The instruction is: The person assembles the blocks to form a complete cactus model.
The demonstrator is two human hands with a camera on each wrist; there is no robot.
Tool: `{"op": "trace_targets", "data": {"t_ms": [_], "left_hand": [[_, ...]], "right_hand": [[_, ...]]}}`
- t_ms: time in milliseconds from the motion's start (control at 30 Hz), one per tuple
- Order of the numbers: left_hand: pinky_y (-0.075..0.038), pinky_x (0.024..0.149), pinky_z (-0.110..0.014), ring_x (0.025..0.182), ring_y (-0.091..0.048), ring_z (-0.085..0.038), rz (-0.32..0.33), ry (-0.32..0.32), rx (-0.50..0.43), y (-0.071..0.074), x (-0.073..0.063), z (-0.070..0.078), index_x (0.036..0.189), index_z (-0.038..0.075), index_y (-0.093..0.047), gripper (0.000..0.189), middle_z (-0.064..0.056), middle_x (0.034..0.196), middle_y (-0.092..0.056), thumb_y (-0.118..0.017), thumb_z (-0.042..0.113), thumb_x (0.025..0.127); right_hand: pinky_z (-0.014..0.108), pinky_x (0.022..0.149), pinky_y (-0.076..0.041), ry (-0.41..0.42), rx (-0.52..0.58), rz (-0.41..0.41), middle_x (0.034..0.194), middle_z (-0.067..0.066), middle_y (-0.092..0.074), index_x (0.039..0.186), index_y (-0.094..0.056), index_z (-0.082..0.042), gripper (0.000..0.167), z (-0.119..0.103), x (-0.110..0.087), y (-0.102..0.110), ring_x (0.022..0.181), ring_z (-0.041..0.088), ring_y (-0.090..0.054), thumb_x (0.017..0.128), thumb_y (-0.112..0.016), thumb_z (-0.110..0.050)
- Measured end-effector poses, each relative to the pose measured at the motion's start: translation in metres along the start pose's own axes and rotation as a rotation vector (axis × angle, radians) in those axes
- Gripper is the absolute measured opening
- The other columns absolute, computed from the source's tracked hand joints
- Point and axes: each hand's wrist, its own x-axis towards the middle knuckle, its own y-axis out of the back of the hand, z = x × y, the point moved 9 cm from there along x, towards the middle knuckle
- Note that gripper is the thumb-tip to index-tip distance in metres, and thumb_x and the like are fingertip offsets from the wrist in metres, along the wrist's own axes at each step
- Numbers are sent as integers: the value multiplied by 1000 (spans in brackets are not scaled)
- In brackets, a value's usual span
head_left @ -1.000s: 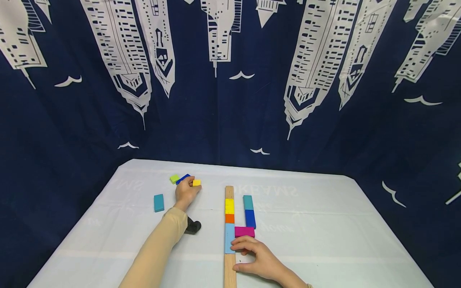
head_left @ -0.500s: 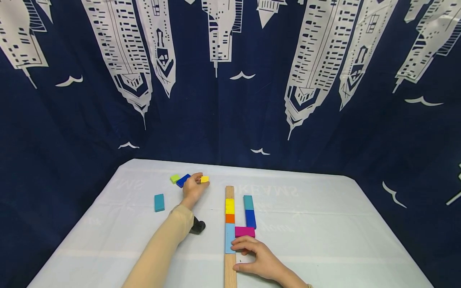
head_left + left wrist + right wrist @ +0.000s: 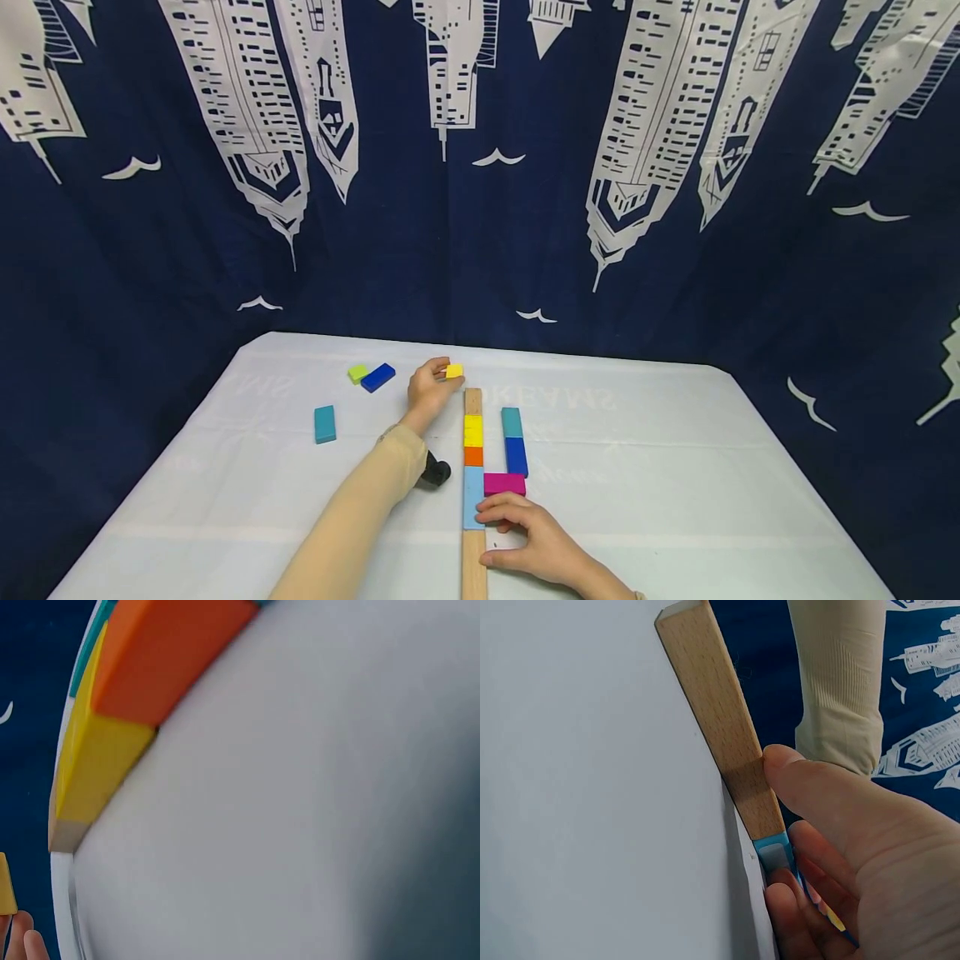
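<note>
My left hand (image 3: 427,392) pinches a small yellow block (image 3: 454,371) beyond the far end of a row of blocks; in the left wrist view that block (image 3: 6,885) peeks in at the lower left corner. Running away from me, the row has a long wooden block (image 3: 474,567), a light blue block (image 3: 473,487), an orange one (image 3: 473,456), a yellow part (image 3: 473,431) and a wooden end (image 3: 472,401). My right hand (image 3: 536,537) touches the row's right side, thumb on the near wooden block (image 3: 712,705), fingers at the light blue one.
Right of the row, a magenta block (image 3: 505,483) lies crosswise against it, with blue (image 3: 516,456) and teal (image 3: 511,422) blocks beyond. At left lie a lime block (image 3: 357,373), a blue block (image 3: 378,377) and a teal block (image 3: 325,424) on the white table (image 3: 675,467).
My left hand has carried the yellow block rightward from beside the blue and lime blocks to near the row's far end. My right hand keeps its place on the row.
</note>
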Motion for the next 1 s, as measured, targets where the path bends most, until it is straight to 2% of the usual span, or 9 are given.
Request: {"op": "trace_targets", "data": {"t_ms": [100, 367, 533, 800, 1000], "left_hand": [[-48, 90, -34, 106, -58, -25, -12, 6, -12, -7, -1, 3, 119, 5, -62, 46, -9, 118, -62, -77, 14, 77], [-49, 88, -34, 104, -58, -25, -34, 27, -10, -25, -7, 11, 118, 4, -62, 45, -9, 116, -63, -77, 14, 77], [-50, 87, -33, 102, -58, -24, -44, 38, 15, -34, -10, 12, 119, 5, -62, 45, -9, 116, -63, -76, 14, 78], [-49, 87, -34, 101, -58, -24, -23, 40, 106, -33, -11, 13, 118, 6, -62, 42, -10, 116, -63, -75, 14, 79], [-50, 87, -35, 101, -59, -24, -35, 30, 119, -31, -9, 10, 118, 5, -62, 42, -11, 115, -63, -75, 14, 79]], "right_hand": [[27, 80, -51, -18, 5, -6, 115, 17, -59, 106, -65, 2, 33, -3, 0, 1, 98, 22, -57, 78, -77, -10], [26, 80, -51, -7, -11, 11, 118, 8, -60, 109, -66, -8, 36, 24, -3, -3, 98, 17, -57, 79, -77, -23], [25, 82, -50, -18, 12, 0, 119, 4, -59, 110, -67, -11, 36, 29, -3, -4, 102, 12, -55, 80, -76, -28], [24, 82, -50, -30, -1, -9, 119, 1, -59, 110, -67, -11, 36, 29, -2, -4, 104, 10, -55, 79, -76, -28], [24, 82, -50, -38, 1, -9, 120, 0, -58, 110, -67, -13, 36, 30, -2, -5, 103, 11, -55, 79, -76, -29]]}}
